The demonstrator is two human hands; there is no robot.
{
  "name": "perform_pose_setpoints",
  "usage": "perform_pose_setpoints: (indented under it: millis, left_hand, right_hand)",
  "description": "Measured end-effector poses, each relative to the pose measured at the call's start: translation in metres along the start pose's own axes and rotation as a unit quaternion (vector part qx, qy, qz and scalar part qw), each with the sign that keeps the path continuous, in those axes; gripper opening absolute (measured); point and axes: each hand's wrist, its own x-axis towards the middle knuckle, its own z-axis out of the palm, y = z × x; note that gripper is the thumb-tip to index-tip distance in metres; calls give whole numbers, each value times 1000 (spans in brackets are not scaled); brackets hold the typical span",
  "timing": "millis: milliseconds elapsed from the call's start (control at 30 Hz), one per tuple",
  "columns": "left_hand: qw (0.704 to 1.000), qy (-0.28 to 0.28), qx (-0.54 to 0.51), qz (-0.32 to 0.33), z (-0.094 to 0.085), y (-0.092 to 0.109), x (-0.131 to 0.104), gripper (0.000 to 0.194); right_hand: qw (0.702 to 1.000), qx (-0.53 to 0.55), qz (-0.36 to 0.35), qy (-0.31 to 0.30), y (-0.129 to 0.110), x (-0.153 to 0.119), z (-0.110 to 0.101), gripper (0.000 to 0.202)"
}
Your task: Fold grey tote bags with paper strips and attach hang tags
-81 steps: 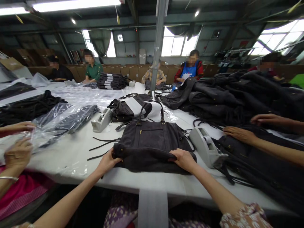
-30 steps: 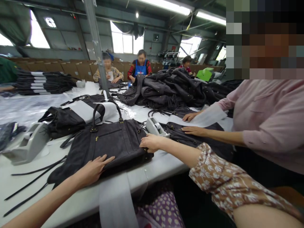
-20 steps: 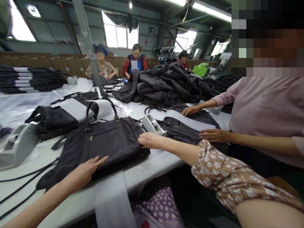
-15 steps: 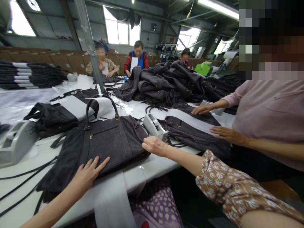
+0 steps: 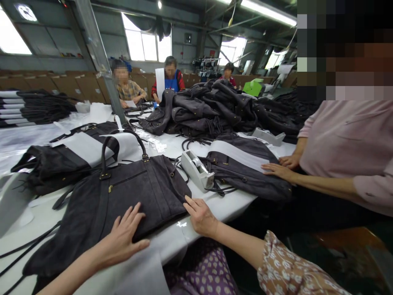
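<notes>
A dark grey handbag [image 5: 132,196] with two handles and a brass-pulled zip lies flat on the table in front of me. My left hand [image 5: 127,233] rests on its lower front, fingers spread and thumb apart. At the bag's lower right corner, my right hand [image 5: 201,215] pinches the edge between bent fingers; part of that grip is hidden. A white tag [image 5: 118,123] stands up by the handles. Just beyond the right corner sits a grey tape dispenser [image 5: 196,172]. Below the bag, a pale sheet [image 5: 147,270] hangs over the table edge.
Another dark bag with a white wrap [image 5: 87,147] lies behind at left. On the right, a co-worker's hands [image 5: 281,170] touch a wrapped bag [image 5: 245,182]. A large heap of bags [image 5: 208,106] and a metal post [image 5: 102,61] stand farther back. Black cords [image 5: 27,241] trail at left.
My right hand has shifted down along the bag's corner, its fingers less tightly curled. My left hand's thumb now shows. The co-worker's far hand has drawn back toward the body.
</notes>
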Motion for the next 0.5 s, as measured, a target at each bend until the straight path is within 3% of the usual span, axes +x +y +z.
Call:
perform_pose_setpoints:
  millis: [67,133,200,267,367,433,500]
  left_hand:
    - [996,34,-3,84,-4,18,25,64]
    - [988,65,23,141,4,32,44,65]
    - [982,96,52,152,20,38,54,64]
    - [978,130,71,149,35,37,55,63]
    - [968,171,91,160,46,31,52,65]
    - [963,192,100,162,46,30,50,66]
    - [960,205,108,157,45,31,49,66]
  right_hand:
    - [997,67,41,-2,0,4,-6,47]
    - [979,149,138,13,5,13,-17,50]
    - [945,196,262,31,12,28,-31,48]
    - [919,194,341,21,15,47,-41,44]
    - [918,177,354,-17,7,82,-45,69]
    - [923,166,345,-46,-6,103,-40,93]
    - [924,140,347,-81,-19,119,-33,102]
